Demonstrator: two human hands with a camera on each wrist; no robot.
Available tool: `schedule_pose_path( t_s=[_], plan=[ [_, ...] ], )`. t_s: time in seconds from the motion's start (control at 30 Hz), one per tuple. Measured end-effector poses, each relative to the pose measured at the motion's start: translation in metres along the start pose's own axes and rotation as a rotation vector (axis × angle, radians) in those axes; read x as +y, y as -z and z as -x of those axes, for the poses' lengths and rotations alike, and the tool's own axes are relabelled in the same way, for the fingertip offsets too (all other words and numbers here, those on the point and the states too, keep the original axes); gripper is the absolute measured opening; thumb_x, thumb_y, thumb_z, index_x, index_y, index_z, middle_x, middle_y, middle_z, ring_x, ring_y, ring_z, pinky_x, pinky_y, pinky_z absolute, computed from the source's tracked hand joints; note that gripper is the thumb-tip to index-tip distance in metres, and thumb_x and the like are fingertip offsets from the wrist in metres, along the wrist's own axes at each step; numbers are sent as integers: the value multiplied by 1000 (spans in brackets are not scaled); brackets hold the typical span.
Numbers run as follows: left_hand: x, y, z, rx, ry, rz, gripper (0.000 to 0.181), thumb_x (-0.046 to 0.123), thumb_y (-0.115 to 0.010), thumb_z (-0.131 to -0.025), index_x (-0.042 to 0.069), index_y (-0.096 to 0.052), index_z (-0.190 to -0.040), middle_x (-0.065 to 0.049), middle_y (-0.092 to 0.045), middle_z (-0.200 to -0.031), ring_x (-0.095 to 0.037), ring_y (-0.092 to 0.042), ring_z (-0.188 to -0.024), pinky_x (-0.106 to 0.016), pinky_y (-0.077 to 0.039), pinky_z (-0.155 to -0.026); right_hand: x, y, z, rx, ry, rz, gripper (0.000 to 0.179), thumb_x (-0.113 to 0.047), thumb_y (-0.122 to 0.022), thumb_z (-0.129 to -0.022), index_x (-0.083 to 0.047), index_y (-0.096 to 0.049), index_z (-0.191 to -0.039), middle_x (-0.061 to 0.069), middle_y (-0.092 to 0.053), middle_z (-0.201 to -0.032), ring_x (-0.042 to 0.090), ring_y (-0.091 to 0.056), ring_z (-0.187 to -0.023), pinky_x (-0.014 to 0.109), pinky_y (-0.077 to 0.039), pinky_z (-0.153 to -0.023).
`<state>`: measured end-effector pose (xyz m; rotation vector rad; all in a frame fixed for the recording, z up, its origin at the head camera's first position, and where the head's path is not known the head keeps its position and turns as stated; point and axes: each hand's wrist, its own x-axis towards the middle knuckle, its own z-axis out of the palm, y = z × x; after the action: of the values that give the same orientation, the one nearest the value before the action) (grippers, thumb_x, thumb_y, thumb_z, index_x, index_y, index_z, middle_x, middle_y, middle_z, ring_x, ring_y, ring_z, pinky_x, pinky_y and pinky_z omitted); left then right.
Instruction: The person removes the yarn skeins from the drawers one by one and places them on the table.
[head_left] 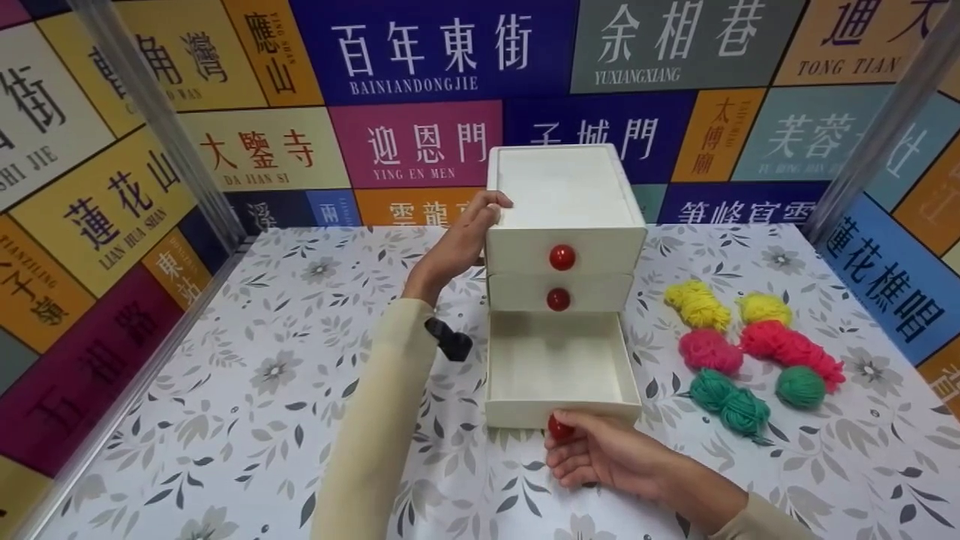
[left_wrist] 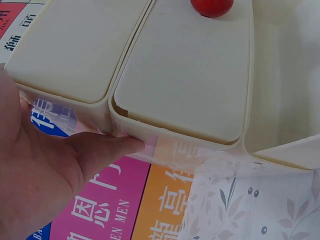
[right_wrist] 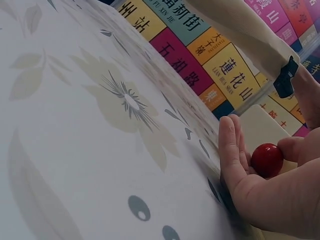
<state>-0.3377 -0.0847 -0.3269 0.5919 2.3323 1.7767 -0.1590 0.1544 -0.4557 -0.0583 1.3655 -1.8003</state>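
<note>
A small white drawer cabinet (head_left: 566,187) with red round knobs stands on the cloth. Its two upper drawers (head_left: 525,251) are closed, while the bottom drawer (head_left: 555,367) is pulled out, its inside bare. My left hand (head_left: 466,232) holds the cabinet at its upper left side, fingers over the top edge; in the left wrist view the thumb (left_wrist: 112,145) lies along the side wall. With thumb and fingers, my right hand (head_left: 600,454) pinches the red knob (right_wrist: 267,160) on the bottom drawer's front.
Right of the cabinet lie several yarn balls: yellow (head_left: 697,305), pink (head_left: 710,352) and green (head_left: 800,387), some of them elongated skeins. A floral cloth (head_left: 262,420) covers the table. Colourful panels with Chinese characters (head_left: 427,52) stand behind and at the sides.
</note>
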Motion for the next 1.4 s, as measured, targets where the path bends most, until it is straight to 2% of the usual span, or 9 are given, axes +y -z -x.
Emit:
schedule_pose_path(
  t_s=[0.23,0.6,0.87,1.17,1.4],
  plan=[
    [0,0,-1,-8,-5,4,27,32,-25,-109,24,-40,-129,-17,-54,-125,-27,-61,-99,-43,-54,-81,-6,5,-3,1,22,-8,39,-42,-47,-104,-4,-60,-105,2,-69,-89,12,-68,-79,23,-58,-75],
    [2,0,1,-4,1,-4,27,30,-25,-107,25,-40,-129,-16,-51,-134,-30,-61,-107,-49,-54,-90,-12,14,-10,33,60,-18,40,-39,-48,-104,-1,-59,-107,4,-69,-90,13,-68,-79,24,-59,-77],
    [0,0,0,-3,0,-5,28,30,-25,-107,24,-40,-130,-17,-51,-133,-30,-61,-106,-46,-55,-88,-18,20,-18,50,53,-45,38,-38,-50,-104,-1,-58,-107,6,-68,-92,14,-68,-82,24,-59,-79],
    [0,1,1,4,-7,-10,28,32,-25,-108,25,-40,-130,-15,-49,-135,-30,-60,-107,-49,-54,-90,-25,25,-27,71,63,3,42,-39,-49,-104,1,-58,-111,5,-69,-92,15,-69,-82,26,-59,-78],
    [1,-1,0,12,4,-2,27,30,-26,-107,25,-41,-129,-16,-54,-129,-29,-61,-103,-45,-55,-85,-30,28,-36,85,57,9,44,-41,-47,-104,1,-59,-113,4,-71,-89,13,-69,-79,26,-59,-75]
  ],
)
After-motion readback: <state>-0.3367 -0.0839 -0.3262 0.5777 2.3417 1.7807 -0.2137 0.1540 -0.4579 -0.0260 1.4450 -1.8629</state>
